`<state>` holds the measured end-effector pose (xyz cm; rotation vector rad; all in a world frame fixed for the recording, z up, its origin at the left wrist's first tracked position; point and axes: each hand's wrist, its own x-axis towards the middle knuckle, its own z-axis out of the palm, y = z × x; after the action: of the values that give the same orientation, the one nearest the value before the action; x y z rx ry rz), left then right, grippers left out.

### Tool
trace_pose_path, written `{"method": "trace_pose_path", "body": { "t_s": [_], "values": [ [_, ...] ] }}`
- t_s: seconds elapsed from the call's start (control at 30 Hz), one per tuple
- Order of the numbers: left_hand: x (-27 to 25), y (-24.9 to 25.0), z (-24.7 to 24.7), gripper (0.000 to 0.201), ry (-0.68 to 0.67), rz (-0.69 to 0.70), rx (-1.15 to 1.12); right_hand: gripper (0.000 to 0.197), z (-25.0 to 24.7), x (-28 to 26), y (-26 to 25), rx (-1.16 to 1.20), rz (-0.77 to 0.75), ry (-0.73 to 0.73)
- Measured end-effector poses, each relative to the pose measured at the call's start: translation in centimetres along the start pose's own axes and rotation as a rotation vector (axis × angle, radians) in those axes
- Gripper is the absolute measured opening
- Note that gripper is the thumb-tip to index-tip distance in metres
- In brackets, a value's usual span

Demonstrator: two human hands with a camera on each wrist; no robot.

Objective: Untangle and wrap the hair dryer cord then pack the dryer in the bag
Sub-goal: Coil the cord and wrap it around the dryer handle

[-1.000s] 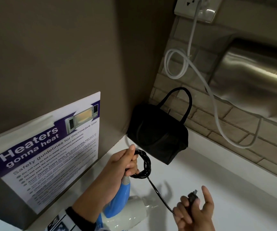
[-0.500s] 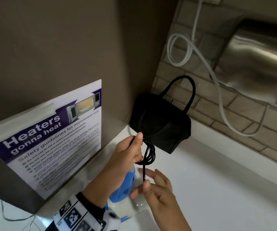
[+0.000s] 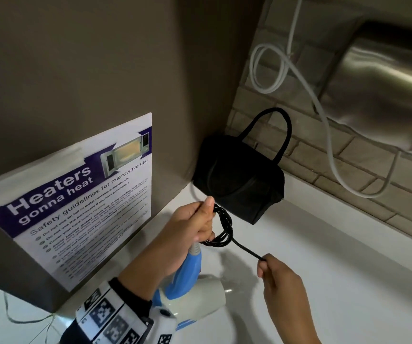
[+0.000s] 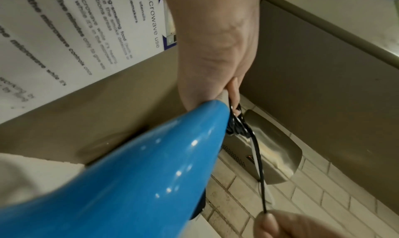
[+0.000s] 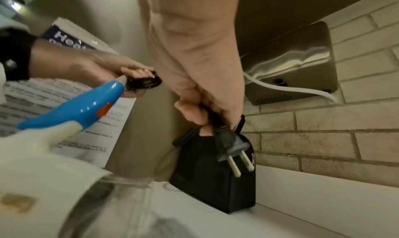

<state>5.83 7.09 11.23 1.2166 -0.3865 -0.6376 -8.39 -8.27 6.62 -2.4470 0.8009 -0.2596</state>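
Apparently to keep the finished loops from springing loose, the left hand (image 3: 195,224) clamps its fingers round the coiled cord (image 3: 223,228) at the hair dryer (image 3: 190,291) handle, while the right hand (image 3: 281,284) pinches the plug (image 5: 232,143) end taut, the bag (image 3: 239,182) waiting on the worktop (image 3: 324,269).

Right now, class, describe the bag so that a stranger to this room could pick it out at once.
Find the corner where the brown panel meets the brick wall. There, on the white counter, stands the bag, below the looped white cable. It is the only soft black thing there, with an arched handle.
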Motion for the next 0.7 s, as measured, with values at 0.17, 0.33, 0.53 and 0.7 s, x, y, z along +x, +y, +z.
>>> {"method": "trace_pose_path", "body": {
  "t_s": [0.17, 0.33, 0.53, 0.7],
  "values": [
    [0.4, -0.5, 0.2, 0.046, -0.002, 0.000, 0.010, 0.031, 0.5, 2.3, -0.4, 0.179, 0.077, 0.148],
    [0.5, -0.9, 0.5, 0.040, 0.009, -0.004, -0.026, 0.029, 0.3, 4.6, -1.9, 0.724, 0.201, 0.177],
    [0.7, -1.4, 0.4, 0.044, 0.017, -0.014, 0.023, 0.024, 0.1, 5.6, -4.4, 1.681, 0.527, -0.043],
    [0.6, -1.6, 0.2, 0.035, 0.036, -0.008, 0.025, 0.036, 0.1, 6.1, -5.4, 1.992, 0.730, -0.061]
  ]
}}
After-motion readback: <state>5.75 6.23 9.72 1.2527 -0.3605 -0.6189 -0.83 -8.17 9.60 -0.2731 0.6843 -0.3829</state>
